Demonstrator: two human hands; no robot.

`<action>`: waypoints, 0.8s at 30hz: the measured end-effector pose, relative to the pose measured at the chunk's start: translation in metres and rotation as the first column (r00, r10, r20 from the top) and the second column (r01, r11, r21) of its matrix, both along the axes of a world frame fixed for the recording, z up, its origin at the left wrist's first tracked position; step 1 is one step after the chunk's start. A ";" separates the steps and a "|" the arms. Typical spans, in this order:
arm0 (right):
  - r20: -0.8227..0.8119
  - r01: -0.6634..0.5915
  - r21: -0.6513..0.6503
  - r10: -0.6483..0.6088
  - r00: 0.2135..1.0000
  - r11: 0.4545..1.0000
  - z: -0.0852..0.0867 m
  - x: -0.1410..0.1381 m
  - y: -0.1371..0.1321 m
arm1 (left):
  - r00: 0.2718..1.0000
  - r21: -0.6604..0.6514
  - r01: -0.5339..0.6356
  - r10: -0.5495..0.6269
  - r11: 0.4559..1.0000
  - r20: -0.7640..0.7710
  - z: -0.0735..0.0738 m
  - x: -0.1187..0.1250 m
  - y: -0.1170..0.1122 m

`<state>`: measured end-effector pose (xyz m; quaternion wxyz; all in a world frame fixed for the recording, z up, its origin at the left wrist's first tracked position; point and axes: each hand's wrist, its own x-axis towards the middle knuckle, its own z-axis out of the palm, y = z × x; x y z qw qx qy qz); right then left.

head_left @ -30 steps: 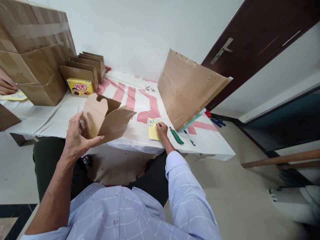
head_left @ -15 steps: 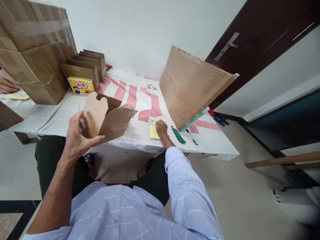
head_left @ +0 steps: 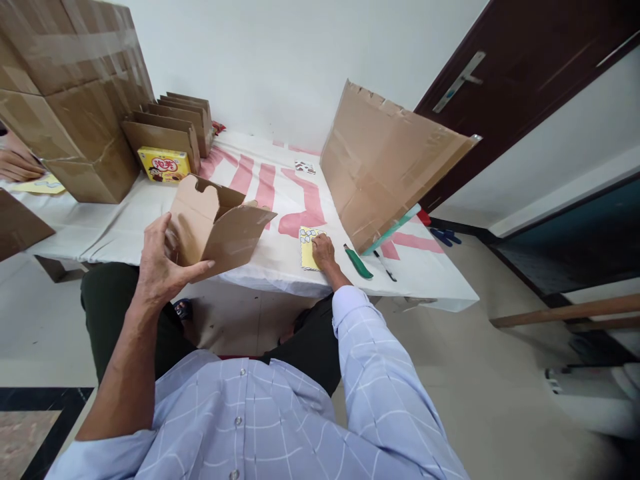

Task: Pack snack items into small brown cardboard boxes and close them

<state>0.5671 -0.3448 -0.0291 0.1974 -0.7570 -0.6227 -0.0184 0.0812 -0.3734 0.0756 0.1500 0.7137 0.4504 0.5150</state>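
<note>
My left hand (head_left: 163,267) grips a small brown cardboard box (head_left: 220,227) with its flaps open, held just above the table's near edge. My right hand (head_left: 325,252) rests with curled fingers on a yellow sticker sheet (head_left: 307,245) lying flat on the white and red table cover (head_left: 270,193). Whether the fingers pinch a sticker is too small to tell. Right of that hand lie a green-handled cutter (head_left: 358,262) and a black pen (head_left: 385,265).
A large cardboard sheet (head_left: 385,160) leans upright at the right. Big taped cartons (head_left: 70,87) stand at the left, with folded flat boxes (head_left: 170,127) and a yellow snack box (head_left: 164,164) beside them. Another person's hand (head_left: 20,167) shows at far left. A dark door (head_left: 500,73) is behind.
The view has shifted slightly. My right hand has slid a little along the yellow sheet. My left hand keeps the box in the same grip.
</note>
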 end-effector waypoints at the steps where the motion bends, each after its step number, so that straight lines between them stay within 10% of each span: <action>1: -0.005 -0.005 -0.001 0.005 1.000 1.000 -0.001 0.000 0.001 | 1.000 -0.002 -0.002 0.002 1.000 -0.002 0.000 0.000 0.000; 24: -0.343 0.236 0.221 -0.151 0.927 0.946 0.019 -0.003 -0.019 | 0.999 0.019 -0.004 0.005 1.000 -0.049 -0.011 0.006 0.001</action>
